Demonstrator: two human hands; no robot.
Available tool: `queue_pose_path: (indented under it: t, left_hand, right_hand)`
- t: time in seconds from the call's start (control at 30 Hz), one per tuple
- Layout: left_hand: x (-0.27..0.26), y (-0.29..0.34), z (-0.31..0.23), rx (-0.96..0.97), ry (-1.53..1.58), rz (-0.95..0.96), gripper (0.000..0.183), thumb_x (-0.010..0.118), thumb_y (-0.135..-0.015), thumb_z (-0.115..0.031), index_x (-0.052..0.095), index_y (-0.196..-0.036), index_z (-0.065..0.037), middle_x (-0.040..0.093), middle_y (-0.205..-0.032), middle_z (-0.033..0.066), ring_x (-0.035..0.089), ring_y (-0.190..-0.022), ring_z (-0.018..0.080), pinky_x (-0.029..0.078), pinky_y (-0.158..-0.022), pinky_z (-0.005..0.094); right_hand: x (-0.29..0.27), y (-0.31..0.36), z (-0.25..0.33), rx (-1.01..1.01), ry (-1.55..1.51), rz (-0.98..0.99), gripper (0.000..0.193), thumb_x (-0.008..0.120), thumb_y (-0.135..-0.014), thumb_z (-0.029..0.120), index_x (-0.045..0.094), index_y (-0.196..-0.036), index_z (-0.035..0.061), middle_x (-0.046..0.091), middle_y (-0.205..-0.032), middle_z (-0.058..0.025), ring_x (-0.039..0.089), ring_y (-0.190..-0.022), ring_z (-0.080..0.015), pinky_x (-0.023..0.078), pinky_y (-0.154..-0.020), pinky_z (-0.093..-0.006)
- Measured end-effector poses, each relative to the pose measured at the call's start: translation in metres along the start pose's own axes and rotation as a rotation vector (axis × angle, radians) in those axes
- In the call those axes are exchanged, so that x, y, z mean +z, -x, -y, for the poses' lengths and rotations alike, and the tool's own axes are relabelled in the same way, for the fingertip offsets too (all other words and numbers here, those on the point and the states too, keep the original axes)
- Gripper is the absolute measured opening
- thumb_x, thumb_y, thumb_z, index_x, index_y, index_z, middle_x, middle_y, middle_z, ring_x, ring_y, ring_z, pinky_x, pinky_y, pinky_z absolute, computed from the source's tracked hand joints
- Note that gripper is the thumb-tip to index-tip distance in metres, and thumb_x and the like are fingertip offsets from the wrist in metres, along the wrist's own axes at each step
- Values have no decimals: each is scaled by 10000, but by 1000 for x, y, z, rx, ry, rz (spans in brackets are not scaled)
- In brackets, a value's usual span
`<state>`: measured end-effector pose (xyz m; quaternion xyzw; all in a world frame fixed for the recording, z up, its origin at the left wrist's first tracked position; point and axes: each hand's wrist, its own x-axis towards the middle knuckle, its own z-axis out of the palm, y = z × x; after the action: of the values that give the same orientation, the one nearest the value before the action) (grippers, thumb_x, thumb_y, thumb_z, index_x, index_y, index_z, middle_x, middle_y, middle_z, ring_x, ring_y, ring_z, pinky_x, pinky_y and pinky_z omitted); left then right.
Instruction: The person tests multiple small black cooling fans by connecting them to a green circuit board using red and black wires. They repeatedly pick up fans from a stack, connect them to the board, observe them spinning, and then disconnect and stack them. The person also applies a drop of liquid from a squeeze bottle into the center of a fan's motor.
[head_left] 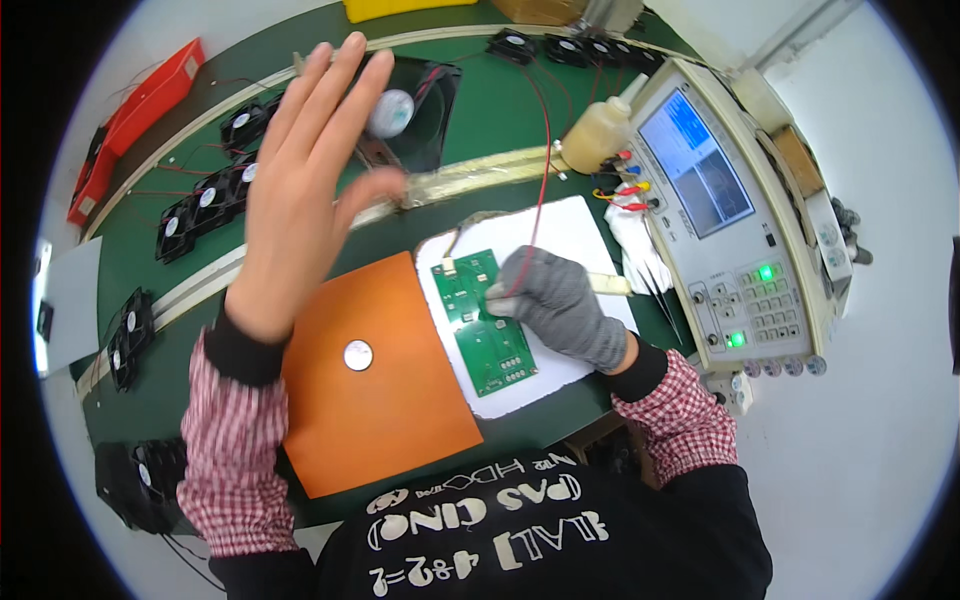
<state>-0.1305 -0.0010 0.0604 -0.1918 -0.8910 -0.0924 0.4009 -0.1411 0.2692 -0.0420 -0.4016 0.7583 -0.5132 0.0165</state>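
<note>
On the green workbench (520,120), gloved right hand (560,305) pinches a red wire (543,160) over the circuit board (485,320); bare left hand (310,170) hovers, fingers spread.

Surface: green workbench (500,110)
Under gloved right hand (560,300): white pad (580,225)
Left of it: orange mat (385,390)
Far edge: black fans (205,200)

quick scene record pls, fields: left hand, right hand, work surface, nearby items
left hand: left hand bare, raised open above the bench, fingers spread, holding nothing
right hand: right hand in grey glove, resting on green circuit board, pinching a thin tool at a red wire
work surface: board lies on white pad; orange mat with round silver disc beside it
nearby items: black fans along green bench, test instrument with lit screen, plastic squeeze bottle
</note>
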Motion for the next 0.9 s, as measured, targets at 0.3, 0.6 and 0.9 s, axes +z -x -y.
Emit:
queue_pose_path:
  t: [0.3, 0.6, 0.9]
  left_hand:
    - [39, 31, 77, -300, -166, 503, 853, 853, -519, -215, 517, -1287, -58, 525, -1155, 128, 487, -1120, 349, 373, -964, 448]
    - [-64, 76, -83, 207, 525, 599, 885, 793, -561, -71, 458, -1380, -38, 517, -1259, 136, 490, -1097, 341, 395, -933, 440]
    - [-110, 86, -37, 14, 133, 637, 689, 766, -597, -62, 549, -1252, -73, 498, -1294, 140, 481, -1166, 372, 420, -965, 440]
  right_hand:
    - [-7, -4, 5, -91, 46, -187, 377, 782, -773, 67, 629, -1117, 58, 609, -991, -64, 585, -732, -124, 524, -684, -276]
    - [18, -8, 59, -301, -92, 269, 632, 626, -811, 2, 445, -1414, 51, 429, -1439, -193, 434, -1335, -348, 382, -1100, -420]
    - [-13, -9, 71, -244, 298, 13, 369, 592, -894, 29, 597, -1258, 90, 583, -1242, -161, 590, -1149, -308, 518, -931, -382]
